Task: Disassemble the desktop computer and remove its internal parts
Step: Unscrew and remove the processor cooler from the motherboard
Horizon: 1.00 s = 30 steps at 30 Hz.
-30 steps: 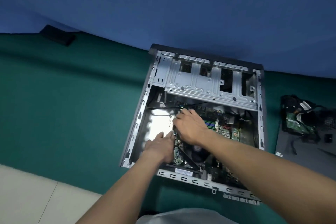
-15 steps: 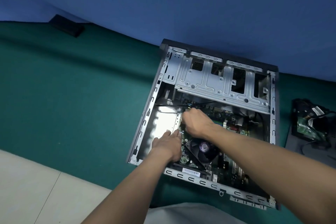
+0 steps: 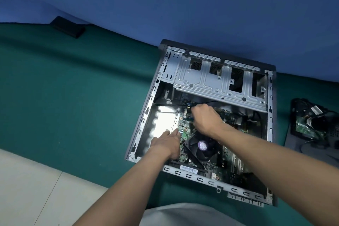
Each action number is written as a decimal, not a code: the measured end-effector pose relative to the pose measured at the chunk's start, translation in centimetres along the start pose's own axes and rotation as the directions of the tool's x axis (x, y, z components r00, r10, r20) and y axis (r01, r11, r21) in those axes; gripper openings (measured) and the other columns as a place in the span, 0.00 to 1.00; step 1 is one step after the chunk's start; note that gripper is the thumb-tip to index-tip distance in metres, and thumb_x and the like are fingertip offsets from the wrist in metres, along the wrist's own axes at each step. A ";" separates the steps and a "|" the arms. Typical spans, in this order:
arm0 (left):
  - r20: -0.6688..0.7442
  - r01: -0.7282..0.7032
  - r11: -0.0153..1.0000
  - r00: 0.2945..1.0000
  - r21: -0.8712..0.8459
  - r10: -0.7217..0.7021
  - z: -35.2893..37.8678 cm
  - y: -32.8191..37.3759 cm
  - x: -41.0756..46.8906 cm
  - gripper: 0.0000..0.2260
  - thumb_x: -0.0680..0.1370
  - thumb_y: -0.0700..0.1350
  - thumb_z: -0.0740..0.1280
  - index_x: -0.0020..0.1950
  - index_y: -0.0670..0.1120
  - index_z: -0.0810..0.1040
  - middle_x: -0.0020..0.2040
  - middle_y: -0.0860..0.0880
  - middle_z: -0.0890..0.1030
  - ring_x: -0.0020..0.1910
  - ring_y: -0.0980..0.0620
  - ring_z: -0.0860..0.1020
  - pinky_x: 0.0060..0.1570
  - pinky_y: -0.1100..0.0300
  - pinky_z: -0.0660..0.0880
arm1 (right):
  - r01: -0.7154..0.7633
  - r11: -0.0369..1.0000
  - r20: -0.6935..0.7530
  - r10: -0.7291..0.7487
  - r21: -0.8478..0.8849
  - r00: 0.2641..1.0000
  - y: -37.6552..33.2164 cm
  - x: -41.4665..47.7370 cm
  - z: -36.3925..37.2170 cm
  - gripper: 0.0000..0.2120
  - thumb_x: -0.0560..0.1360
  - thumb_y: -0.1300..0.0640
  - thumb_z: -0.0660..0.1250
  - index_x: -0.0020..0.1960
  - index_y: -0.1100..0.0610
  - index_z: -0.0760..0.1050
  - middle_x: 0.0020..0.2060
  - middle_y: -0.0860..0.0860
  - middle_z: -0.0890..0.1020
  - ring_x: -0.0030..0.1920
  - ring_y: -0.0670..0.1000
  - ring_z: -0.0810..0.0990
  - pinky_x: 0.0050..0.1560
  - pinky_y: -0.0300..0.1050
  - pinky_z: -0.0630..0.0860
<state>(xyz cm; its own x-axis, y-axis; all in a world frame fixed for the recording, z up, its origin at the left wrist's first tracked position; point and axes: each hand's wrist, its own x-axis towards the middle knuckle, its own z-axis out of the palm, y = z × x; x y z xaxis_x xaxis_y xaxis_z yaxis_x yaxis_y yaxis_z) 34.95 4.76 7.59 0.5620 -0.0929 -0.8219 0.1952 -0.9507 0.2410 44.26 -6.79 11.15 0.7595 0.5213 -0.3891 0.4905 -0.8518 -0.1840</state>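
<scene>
Green table (image 3: 82, 115), open grey metal computer case (image 3: 146, 110), green motherboard (image 3: 185, 131) inside. Beyond black fan (image 3: 202, 146): right hand (image 3: 206, 118), fingers (image 3: 196, 109) pinching thin black cable (image 3: 211, 101) stretched leftward. Left of fan: left hand (image 3: 165, 142), fingers (image 3: 174, 134) straight, bracing motherboard.

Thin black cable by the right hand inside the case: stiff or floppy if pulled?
Probably floppy: the thin black cable is slender and bows slightly across the case. Likely light, so it should trail the right hand that seems to pinch it. Its plug may resist; the left hand presses flat nearby, perhaps bracing.
</scene>
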 end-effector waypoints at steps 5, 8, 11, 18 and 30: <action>-0.012 -0.011 1.000 1.000 -0.011 0.011 -0.1 0.1 -0.3 0.35 0.79 0.38 0.62 0.80 0.51 0.47 0.79 0.58 0.42 0.79 0.50 0.44 0.72 0.39 0.54 | -0.145 0.985 0.075 0.138 0.093 0.988 0.3 -4.1 2.5 0.17 0.78 0.43 0.60 0.58 0.54 0.72 0.63 0.53 0.66 0.62 0.54 0.63 0.67 0.57 0.63; -0.038 -0.018 1.000 0.999 -0.009 0.017 -0.1 0.1 -0.3 0.33 0.78 0.40 0.65 0.79 0.50 0.53 0.80 0.58 0.47 0.78 0.49 0.49 0.72 0.40 0.60 | -0.258 0.955 0.163 0.233 0.149 0.959 -0.2 -6.2 3.7 0.39 0.67 0.28 0.62 0.69 0.50 0.61 0.74 0.52 0.52 0.70 0.60 0.56 0.70 0.61 0.59; -0.062 -0.016 1.000 0.998 0.001 0.016 -0.1 0.1 -0.3 0.31 0.79 0.41 0.64 0.79 0.50 0.55 0.80 0.57 0.48 0.78 0.48 0.52 0.71 0.41 0.62 | -0.265 0.956 0.144 0.246 0.128 0.958 -0.7 -7.1 4.6 0.45 0.63 0.32 0.72 0.70 0.50 0.55 0.74 0.54 0.50 0.71 0.62 0.59 0.69 0.61 0.61; -0.103 0.050 0.985 0.992 -0.165 -0.068 -0.8 0.7 -1.6 0.16 0.77 0.39 0.59 0.64 0.45 0.74 0.62 0.44 0.77 0.59 0.45 0.75 0.60 0.48 0.74 | -0.241 0.940 0.073 0.230 0.242 0.970 0.1 -7.1 2.9 0.40 0.64 0.45 0.76 0.69 0.54 0.61 0.64 0.57 0.69 0.61 0.61 0.70 0.59 0.55 0.74; -0.484 -0.109 0.994 0.869 0.026 0.108 1.0 11.9 -3.3 0.22 0.83 0.59 0.49 0.56 0.47 0.76 0.54 0.44 0.81 0.54 0.41 0.78 0.45 0.52 0.69 | -0.133 0.803 -0.317 0.373 0.580 0.872 10.4 -15.9 -8.9 0.41 0.52 0.31 0.68 0.62 0.46 0.71 0.52 0.45 0.77 0.52 0.50 0.76 0.53 0.46 0.72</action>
<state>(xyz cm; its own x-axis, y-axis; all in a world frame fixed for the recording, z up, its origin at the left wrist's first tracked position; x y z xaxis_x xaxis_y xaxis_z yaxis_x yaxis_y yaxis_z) 34.57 -6.54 12.65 0.8980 -0.0400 -0.4382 0.1120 -0.9423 0.3156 41.11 -23.46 23.44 0.9807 0.1526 -0.1220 0.0449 -0.7835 -0.6197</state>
